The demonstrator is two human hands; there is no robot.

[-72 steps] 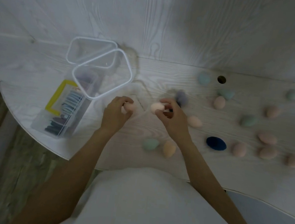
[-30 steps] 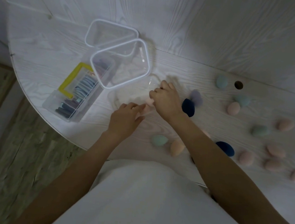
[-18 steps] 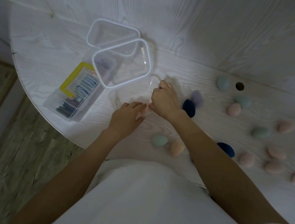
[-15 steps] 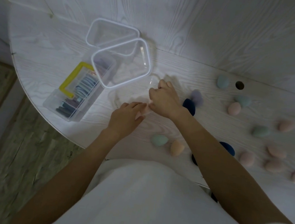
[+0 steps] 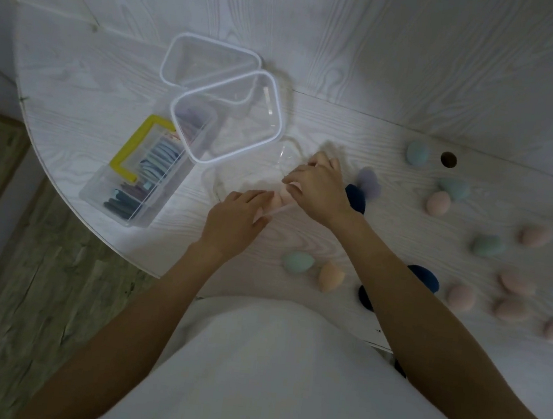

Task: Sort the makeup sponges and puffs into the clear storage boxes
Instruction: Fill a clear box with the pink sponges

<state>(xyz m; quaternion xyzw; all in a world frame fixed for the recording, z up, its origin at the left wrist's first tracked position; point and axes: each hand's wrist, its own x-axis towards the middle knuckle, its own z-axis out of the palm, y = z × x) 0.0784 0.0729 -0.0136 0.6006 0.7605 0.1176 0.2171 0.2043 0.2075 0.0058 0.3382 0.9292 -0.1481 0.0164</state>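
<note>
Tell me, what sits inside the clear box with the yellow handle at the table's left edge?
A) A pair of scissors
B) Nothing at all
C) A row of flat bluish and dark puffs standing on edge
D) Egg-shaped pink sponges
C: the clear box with the yellow handle holds a row of flat bluish and dark puffs packed side by side, while the egg-shaped sponges lie loose on the table.

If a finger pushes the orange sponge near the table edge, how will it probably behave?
The orange sponge is egg-shaped, so it would likely roll or wobble. It looks like soft foam, probably light and squashy. Lying close to the table edge, it might roll off.
</note>
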